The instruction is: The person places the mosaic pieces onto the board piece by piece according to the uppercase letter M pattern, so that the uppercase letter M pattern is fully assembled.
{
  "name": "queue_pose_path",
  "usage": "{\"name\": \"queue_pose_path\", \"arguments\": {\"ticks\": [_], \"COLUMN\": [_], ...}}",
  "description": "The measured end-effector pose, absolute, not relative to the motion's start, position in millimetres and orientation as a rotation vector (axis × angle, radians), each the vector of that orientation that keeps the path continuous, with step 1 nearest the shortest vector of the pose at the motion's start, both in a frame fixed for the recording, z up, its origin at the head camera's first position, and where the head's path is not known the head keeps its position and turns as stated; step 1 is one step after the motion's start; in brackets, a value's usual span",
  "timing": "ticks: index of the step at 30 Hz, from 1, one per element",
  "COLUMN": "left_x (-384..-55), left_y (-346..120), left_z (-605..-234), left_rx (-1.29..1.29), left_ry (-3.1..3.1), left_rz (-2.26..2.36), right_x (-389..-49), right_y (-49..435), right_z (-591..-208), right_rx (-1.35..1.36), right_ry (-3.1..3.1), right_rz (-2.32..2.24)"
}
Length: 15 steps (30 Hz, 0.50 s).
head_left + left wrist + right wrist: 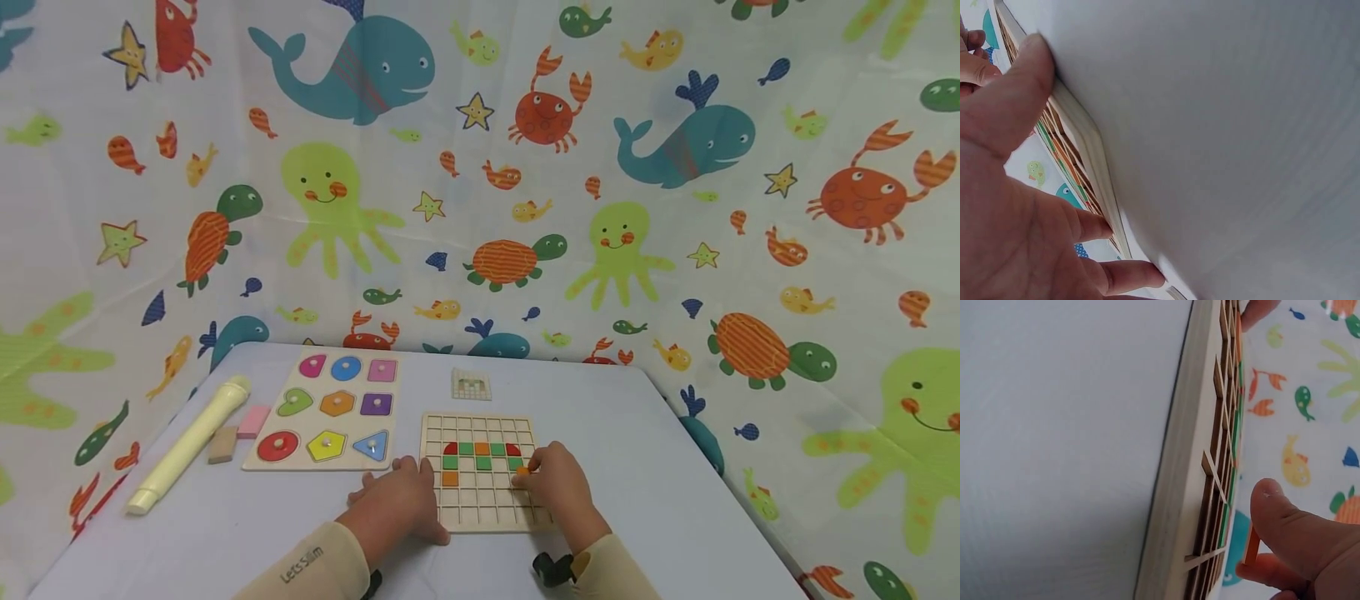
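A wooden grid board (486, 493) lies on the table, with red, green and orange tiles set in several of its upper squares. My right hand (561, 485) is over the board's right side, pinching an orange tile (1251, 545) between thumb and forefinger. In the right wrist view that tile stands on edge, close to the grid. At the board's left edge, my left hand (401, 498) rests with fingers spread. Its thumb (1032, 69) touches the board's near rim, and other fingertips lie along the left side.
Left of the board is a shape puzzle (288, 454) with knobbed pieces. A pale yellow stick (187, 446), a pink block (253, 422) and a tan block (222, 446) lie farther left. A small pattern card (472, 384) lies behind the board. A sea-animal curtain (480, 150) hangs behind the table.
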<state>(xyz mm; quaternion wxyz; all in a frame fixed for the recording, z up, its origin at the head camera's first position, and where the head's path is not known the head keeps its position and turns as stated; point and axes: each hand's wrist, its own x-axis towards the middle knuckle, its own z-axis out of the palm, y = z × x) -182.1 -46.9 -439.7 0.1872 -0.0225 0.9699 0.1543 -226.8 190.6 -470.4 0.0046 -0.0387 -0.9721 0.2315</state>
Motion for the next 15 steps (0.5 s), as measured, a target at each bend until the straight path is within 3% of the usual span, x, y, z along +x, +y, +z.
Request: {"name": "queue_pose_path", "arguments": {"ticks": [15], "left_x": [-182.3], "left_y": [-48.1], "left_z": [-439.9], "left_rx": [-0.067], "left_ry": [2.737], "left_rz": [0.461], "right_x": [-222.1], "right_y": [185.8], "right_z": [-470.6], "right_rx": [-0.079], "right_ry": [-3.054], "right_rz": [0.701]}}
